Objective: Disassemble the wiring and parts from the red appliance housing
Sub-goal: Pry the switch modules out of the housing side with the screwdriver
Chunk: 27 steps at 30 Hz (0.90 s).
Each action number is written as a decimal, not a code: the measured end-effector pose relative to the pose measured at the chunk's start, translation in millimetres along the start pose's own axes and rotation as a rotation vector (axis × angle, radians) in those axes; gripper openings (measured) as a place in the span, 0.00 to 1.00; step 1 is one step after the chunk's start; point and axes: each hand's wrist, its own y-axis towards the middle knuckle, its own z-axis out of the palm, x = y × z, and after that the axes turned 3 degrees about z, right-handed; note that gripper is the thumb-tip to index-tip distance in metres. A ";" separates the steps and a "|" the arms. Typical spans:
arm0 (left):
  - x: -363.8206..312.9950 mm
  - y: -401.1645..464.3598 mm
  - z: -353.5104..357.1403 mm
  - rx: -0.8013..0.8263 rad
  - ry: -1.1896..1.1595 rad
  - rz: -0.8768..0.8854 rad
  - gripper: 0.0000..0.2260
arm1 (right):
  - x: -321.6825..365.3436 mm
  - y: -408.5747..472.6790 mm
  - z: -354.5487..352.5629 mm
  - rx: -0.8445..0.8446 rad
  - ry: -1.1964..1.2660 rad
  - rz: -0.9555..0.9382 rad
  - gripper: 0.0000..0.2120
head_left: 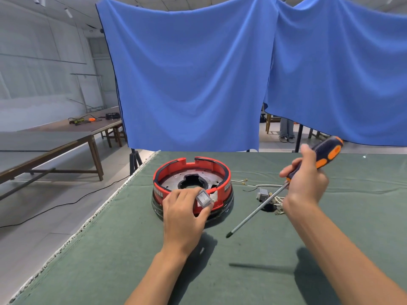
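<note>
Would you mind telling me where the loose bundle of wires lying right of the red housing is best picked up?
I would pinch the small grey block at the heart of the wire bundle, coming from above. It is the bulkiest, most rigid part; the thin white leads trail loosely over the green cloth and would likely slip. The screwdriver in the right hand crosses above it, so move that aside first.

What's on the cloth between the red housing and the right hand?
Head view: loose white wires and a small grey part lie between the red housing and right hand, crossed by the screwdriver shaft.
</note>
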 end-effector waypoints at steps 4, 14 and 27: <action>-3.9 2.1 -3.2 -0.030 -0.035 0.049 0.16 | 19.5 2.2 2.6 0.175 0.012 -0.102 0.18; -40.6 -1.9 -5.1 -0.060 -0.309 0.026 0.14 | 9.4 -38.4 13.0 0.610 -0.437 -0.243 0.15; -33.3 -0.9 -19.8 -0.061 -0.296 -0.032 0.22 | 7.9 -65.8 31.7 0.980 -0.954 0.084 0.13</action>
